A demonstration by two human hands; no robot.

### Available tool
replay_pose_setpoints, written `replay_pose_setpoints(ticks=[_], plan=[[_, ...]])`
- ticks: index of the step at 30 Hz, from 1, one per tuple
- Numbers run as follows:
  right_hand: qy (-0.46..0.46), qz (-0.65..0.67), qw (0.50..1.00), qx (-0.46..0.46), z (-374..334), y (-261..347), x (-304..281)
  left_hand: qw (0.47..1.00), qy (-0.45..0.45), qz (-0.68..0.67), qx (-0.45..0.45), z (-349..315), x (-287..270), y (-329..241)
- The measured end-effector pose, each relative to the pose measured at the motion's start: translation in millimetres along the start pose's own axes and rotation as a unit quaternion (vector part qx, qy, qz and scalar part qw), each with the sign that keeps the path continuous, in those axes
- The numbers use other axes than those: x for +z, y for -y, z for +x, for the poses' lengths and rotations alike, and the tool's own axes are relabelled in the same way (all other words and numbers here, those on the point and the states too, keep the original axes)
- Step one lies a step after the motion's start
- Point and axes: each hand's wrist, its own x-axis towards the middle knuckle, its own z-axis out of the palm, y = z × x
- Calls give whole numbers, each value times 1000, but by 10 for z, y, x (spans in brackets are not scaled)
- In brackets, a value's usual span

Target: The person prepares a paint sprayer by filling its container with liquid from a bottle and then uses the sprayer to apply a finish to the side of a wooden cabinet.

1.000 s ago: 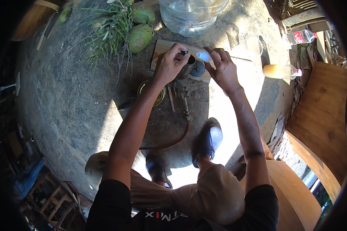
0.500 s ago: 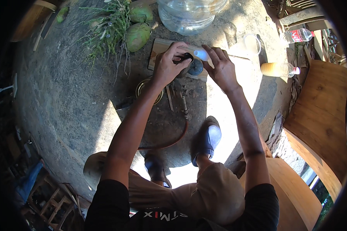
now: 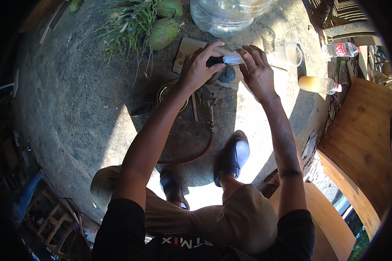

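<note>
My left hand (image 3: 196, 68) is closed round a small black hollow piece (image 3: 215, 61), its fingers curled over the top and thumb beneath. In my right hand (image 3: 259, 77) is a pale, translucent plastic bottle (image 3: 233, 58), tilted sideways, its narrow end pointing left. That tip meets the black piece's edge; whether it sits inside I cannot tell. Both hands are over a wooden board (image 3: 187, 48) lying on the ground. Below the bottle, a grey round disc (image 3: 227, 74) rests on the board, partly hidden by my hands.
Beyond the board stand a large clear water jug (image 3: 222, 19) and green coconuts (image 3: 164, 34) beside a leafy stalk (image 3: 133, 32). A clear plastic cup (image 3: 294, 55) and a yellowish bottle (image 3: 316, 85) lie at right. A reddish hose (image 3: 200, 154) and round tin (image 3: 165, 92) are nearer me.
The bottle's narrow end has come up to the black piece, which has turned toward it. In the picture, both hands and the surroundings sit slightly further right.
</note>
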Motion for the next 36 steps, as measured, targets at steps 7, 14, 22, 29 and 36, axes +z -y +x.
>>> replay_pose_setpoints(ticks=[7, 14, 22, 29, 36], plan=[[-24, -5, 1000, -2, 2, 27, 43, 1000, -7, 11, 7, -32, -8, 28], [-35, -14, 999, -9, 8, 43, 74, 1000, -20, 11, 15, -42, -13, 47], [-35, -24, 999, -15, 17, 44, 87, 1000, -12, 6, 2, -51, -15, 73], [-30, -12, 999, 4, -2, 45, 105, 1000, -2, -13, -10, -32, -16, 80], [-24, 35, 998, 53, -58, 42, 113, 998, 28, 51, 19, 41, -110, 104]])
